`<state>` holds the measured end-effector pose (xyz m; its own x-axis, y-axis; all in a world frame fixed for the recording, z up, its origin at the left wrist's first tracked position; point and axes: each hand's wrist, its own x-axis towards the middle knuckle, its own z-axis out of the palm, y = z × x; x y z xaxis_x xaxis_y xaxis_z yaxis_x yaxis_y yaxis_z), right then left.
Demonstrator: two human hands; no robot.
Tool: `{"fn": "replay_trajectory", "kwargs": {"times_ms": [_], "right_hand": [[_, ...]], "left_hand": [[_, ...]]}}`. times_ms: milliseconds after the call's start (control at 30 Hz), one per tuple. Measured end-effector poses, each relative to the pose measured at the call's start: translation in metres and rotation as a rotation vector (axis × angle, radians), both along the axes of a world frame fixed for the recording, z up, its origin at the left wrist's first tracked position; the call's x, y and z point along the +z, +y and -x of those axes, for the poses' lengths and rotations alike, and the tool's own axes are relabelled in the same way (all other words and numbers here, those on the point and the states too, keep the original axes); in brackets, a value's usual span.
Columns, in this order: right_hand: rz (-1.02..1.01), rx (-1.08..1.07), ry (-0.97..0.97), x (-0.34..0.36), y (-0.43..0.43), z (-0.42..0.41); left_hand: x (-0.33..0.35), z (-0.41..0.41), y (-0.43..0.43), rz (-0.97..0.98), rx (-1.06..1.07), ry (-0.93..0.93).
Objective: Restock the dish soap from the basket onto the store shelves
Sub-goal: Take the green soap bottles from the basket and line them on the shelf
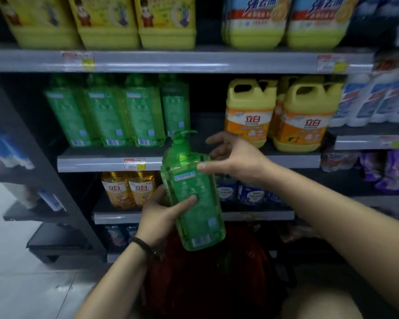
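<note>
A green pump bottle of dish soap (194, 199) is held upright in front of the shelves, label side toward me. My left hand (161, 215) grips its lower body, thumb across the front. My right hand (233, 155) is at the bottle's upper right shoulder, thumb touching it, fingers spread and reaching behind it. Several matching green bottles (115, 111) stand in a row on the middle shelf (97, 161), with a gap to their right. The red basket (212, 272) sits dark and low beneath the bottle, its contents not visible.
Yellow jugs (283, 113) stand right of the gap on the middle shelf. Yellow and blue-labelled tubs fill the top shelf (194, 61). Small amber bottles (127, 189) and blue packs sit on the lower shelf. Pale floor lies at the left.
</note>
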<state>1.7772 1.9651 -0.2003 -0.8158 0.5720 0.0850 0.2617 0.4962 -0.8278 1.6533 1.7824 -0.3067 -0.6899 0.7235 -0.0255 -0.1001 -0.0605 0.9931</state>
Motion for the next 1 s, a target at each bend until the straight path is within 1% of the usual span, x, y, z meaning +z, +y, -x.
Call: {"fn": "replay_trajectory", "kwargs": {"times_ms": [100,167,233,300,333,433,500,533,633,700,767,933,1000], "right_hand": [[0.078,0.141,-0.106,-0.021,0.001,0.0],[0.107,0.194,-0.091,-0.027,-0.001,0.007],[0.199,0.159,0.008,-0.029,0.0,0.016],[0.295,0.101,0.073,-0.029,0.007,0.029],[0.329,0.076,0.097,-0.029,0.01,0.036],[0.384,0.029,0.163,-0.031,0.026,0.061],[0.387,-0.012,0.204,-0.032,0.037,0.079],[0.384,-0.042,0.226,-0.032,0.043,0.089],[0.333,-0.106,0.263,-0.03,0.062,0.117],[0.301,-0.101,0.267,-0.03,0.075,0.133],[0.304,-0.093,0.285,-0.031,0.085,0.145],[0.356,-0.067,0.362,-0.036,0.099,0.173],[0.336,-0.077,0.392,-0.041,0.101,0.181]], "left_hand": [[0.028,0.012,0.01,-0.012,-0.02,-0.043],[0.044,0.02,0.019,-0.006,-0.067,-0.06],[0.057,0.031,0.029,0.0,-0.112,-0.078],[0.066,0.045,0.042,0.017,-0.143,-0.099],[0.069,0.054,0.049,0.035,-0.169,-0.081],[0.078,0.078,0.071,0.099,-0.161,-0.035],[0.077,0.098,0.084,0.064,-0.13,-0.043],[0.077,0.106,0.089,0.056,-0.115,-0.027],[0.085,0.115,0.096,0.054,-0.081,0.097],[0.078,0.125,0.104,0.061,-0.065,0.129],[0.074,0.132,0.109,0.11,-0.031,0.167],[0.069,0.152,0.117,0.075,0.088,0.407],[0.066,0.158,0.12,0.073,0.092,0.417]]}}
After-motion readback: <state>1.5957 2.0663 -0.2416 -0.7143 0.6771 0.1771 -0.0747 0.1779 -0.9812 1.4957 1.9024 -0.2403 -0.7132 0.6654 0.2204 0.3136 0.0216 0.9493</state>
